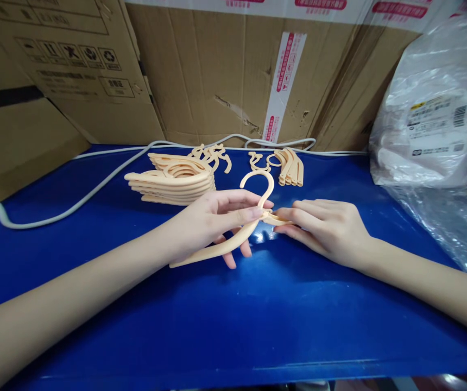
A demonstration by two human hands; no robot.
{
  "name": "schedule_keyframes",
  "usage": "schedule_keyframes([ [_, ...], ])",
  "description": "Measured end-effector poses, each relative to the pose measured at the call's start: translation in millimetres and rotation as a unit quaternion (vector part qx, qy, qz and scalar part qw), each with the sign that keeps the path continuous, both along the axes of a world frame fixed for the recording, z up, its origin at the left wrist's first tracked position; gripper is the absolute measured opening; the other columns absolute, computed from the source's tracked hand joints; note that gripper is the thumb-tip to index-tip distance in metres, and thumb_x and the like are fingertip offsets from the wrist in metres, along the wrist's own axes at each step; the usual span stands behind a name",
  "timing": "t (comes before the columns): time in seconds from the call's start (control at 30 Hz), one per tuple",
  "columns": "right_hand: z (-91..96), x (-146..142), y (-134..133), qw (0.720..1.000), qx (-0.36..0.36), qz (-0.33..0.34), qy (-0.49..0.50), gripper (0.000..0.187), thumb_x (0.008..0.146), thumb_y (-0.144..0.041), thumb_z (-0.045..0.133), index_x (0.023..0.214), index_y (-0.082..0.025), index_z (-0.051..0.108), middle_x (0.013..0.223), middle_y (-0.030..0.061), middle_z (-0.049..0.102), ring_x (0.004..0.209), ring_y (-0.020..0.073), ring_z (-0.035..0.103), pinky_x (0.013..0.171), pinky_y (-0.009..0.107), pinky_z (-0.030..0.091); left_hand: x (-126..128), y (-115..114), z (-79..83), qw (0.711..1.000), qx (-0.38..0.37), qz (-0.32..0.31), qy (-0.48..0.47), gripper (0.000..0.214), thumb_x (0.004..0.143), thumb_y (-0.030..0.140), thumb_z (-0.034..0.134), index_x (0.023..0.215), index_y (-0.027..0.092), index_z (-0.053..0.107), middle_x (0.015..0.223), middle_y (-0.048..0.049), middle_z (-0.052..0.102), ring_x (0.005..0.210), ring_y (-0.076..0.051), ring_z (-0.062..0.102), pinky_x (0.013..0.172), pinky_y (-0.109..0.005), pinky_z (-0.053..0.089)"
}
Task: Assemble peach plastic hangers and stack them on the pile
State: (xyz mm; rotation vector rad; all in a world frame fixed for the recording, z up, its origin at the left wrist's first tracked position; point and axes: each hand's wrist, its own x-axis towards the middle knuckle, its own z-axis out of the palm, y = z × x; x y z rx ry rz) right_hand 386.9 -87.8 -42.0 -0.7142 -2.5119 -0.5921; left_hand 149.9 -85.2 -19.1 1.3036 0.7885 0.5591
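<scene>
Your left hand (pixel 213 214) had hold of a peach-coloured hanger piece (pixel 237 238) above the tabletop (pixel 233 326), the thumb pressed on it near the base of its hook and the fingers spread behind and below. Your right hand (pixel 331 228) had its grip pinched nearly closed, thumb against fingers, on a smaller part (pixel 275 219) that met the hanger piece at the hook's base. Whether the two were locked together or only touching, you could not have told from this view, since your fingertips covered most of the joint.

By the look of it, this one piece was partway through: the hook and one curved arm showed whole, while the other side was largely hidden in your right grip. Beyond your left hand lay a stack (pixel 172 187) of similar pieces, several layers deep, which seemed to be the finished share. Loose hooks (pixel 211 155) lay just behind it. Farther right, a row of curved arms (pixel 290 167) and a few small curved parts (pixel 260 162) lay apart from the stack, so, as far as could be judged, some pieces were left to handle.
</scene>
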Motion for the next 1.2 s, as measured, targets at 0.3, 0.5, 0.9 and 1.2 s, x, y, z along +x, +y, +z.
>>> schedule_keyframes([
  [0.3,1.7,-1.7,-0.7,0.999,0.037,0.004,-0.025,0.024,0.099,-0.033,0.048,0.090,-0.017,0.064,0.062,-0.0030,0.058,0.054,0.0102,0.051,0.053,0.025,0.035,0.5,0.1,-0.2,0.999,0.023,0.004,0.026,0.012,0.086,0.026,0.065,0.094,0.018,0.061,0.071,0.0020,0.063,0.059,-0.014,0.067,0.042,-0.020,0.057],
  [0.5,2.0,-1.1,-2.2,0.998,0.046,0.022,-0.030,0.023,0.099,-0.031,0.048,0.098,-0.017,0.066,0.062,-0.0037,0.060,0.053,0.0087,0.053,0.053,0.024,0.036,2.0,0.3,-0.1,0.998,0.044,0.013,0.042,0.014,0.084,0.028,0.065,0.089,0.017,0.058,0.072,0.0009,0.062,0.061,-0.016,0.068,0.041,-0.020,0.056],
  [0.9,0.4,-1.0,-4.1,0.998,0.044,0.031,-0.044,0.023,0.099,-0.031,0.049,0.096,-0.017,0.066,0.062,-0.0039,0.061,0.049,0.0094,0.051,0.053,0.025,0.036,5.3,-4.9,1.6,0.993,0.086,0.024,0.071,0.011,0.085,0.025,0.062,0.088,0.016,0.056,0.079,-0.0006,0.062,0.057,-0.012,0.065,0.039,-0.015,0.052],
  [1.2,-0.6,-0.1,-4.4,0.998,0.038,0.027,-0.046,0.023,0.099,-0.032,0.048,0.090,-0.018,0.064,0.062,-0.0048,0.062,0.048,0.0087,0.051,0.052,0.025,0.037,3.2,-1.0,-3.3,0.995,0.082,0.014,0.056,0.013,0.085,0.027,0.064,0.092,0.017,0.060,0.087,-0.0020,0.063,0.063,-0.014,0.068,0.041,-0.018,0.055],
])
